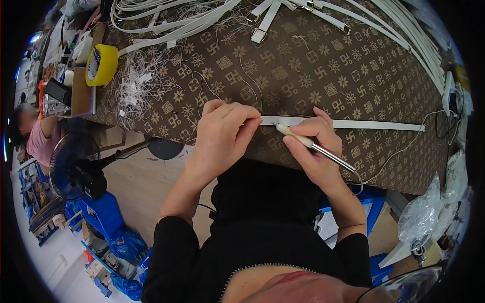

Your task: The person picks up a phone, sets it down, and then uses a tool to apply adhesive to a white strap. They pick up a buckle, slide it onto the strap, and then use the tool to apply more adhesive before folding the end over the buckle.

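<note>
A narrow white belt strap (pixel 374 124) lies across the brown patterned cloth, running from my left fingers toward the right. My left hand (pixel 222 129) is closed in a pinch at the strap's left end; whether a thread is also between the fingertips cannot be made out. In my right hand (pixel 316 144) is a corded pen-shaped tool (pixel 331 155) with a cream front and a shiny metal barrel. Its tip points left and meets or nearly meets the strap, close to my left fingertips. The tool's thin cord loops away to the right.
Piled thread ends (pixel 139 83) lie at the left beside a yellow tape roll (pixel 102 65) and a cardboard box (pixel 82 93). More white straps with buckles (pixel 258 35) lie along the far side. A black fan (pixel 76 169) stands left, near a person in pink (pixel 43 139).
</note>
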Action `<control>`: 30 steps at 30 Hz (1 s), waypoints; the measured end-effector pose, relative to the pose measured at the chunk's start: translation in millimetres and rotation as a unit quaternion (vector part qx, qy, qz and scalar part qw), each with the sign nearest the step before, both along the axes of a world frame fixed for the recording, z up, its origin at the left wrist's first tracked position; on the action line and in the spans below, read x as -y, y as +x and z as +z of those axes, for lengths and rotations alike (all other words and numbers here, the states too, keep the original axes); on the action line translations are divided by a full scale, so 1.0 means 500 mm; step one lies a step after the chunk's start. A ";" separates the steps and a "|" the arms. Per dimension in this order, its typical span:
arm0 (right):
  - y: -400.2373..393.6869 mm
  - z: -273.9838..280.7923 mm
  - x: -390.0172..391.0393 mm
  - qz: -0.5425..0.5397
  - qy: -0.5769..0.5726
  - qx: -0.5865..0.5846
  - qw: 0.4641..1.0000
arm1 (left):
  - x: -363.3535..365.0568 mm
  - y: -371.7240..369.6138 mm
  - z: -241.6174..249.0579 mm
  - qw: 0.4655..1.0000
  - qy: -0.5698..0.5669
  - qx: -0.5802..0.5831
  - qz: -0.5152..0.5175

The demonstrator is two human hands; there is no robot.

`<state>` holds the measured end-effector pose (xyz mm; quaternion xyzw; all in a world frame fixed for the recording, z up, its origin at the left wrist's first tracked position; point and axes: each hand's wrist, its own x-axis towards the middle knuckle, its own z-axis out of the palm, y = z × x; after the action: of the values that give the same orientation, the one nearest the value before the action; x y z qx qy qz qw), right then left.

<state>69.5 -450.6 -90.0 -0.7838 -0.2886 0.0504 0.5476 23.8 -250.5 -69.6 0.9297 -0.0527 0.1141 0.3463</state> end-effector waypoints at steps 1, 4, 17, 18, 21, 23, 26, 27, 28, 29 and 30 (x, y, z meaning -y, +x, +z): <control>-0.002 -0.001 -0.001 -0.001 -0.001 -0.002 1.000 | -0.002 -0.003 -0.004 1.000 0.000 0.001 -0.002; -0.010 0.000 -0.007 -0.005 -0.024 0.004 1.000 | -0.004 -0.009 -0.008 1.000 -0.001 0.004 -0.006; -0.017 -0.003 -0.029 -0.043 -0.063 0.022 0.997 | -0.015 -0.011 -0.017 0.993 -0.104 -0.049 -0.002; -0.016 -0.003 -0.029 -0.042 -0.063 0.022 0.997 | -0.015 -0.012 -0.018 0.993 -0.104 -0.049 -0.002; -0.016 -0.002 -0.030 -0.043 -0.062 0.028 0.997 | -0.015 -0.012 -0.020 0.993 -0.110 -0.046 -0.001; -0.016 -0.003 -0.030 -0.043 -0.063 0.030 0.997 | -0.015 -0.012 -0.020 0.993 -0.111 -0.047 0.001; -0.017 -0.006 -0.030 -0.043 -0.075 0.033 0.996 | -0.017 -0.012 -0.021 0.993 -0.111 -0.047 -0.001; -0.017 -0.006 -0.030 -0.043 -0.075 0.033 0.996 | -0.017 -0.013 -0.020 0.993 -0.111 -0.047 -0.001; -0.017 -0.006 -0.029 -0.041 -0.077 0.031 0.996 | -0.017 -0.013 -0.020 0.992 -0.115 -0.048 -0.001; -0.017 -0.006 -0.029 -0.039 -0.078 0.030 0.996 | -0.017 -0.013 -0.020 0.992 -0.119 -0.048 -0.001; -0.017 -0.005 -0.029 -0.039 -0.078 0.030 0.996 | -0.017 -0.013 -0.019 0.992 -0.119 -0.048 -0.001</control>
<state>61.0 -436.0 -92.7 -0.8360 -0.2691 0.0276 0.4774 17.2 -242.1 -79.2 0.8864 -0.0226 0.0745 0.4563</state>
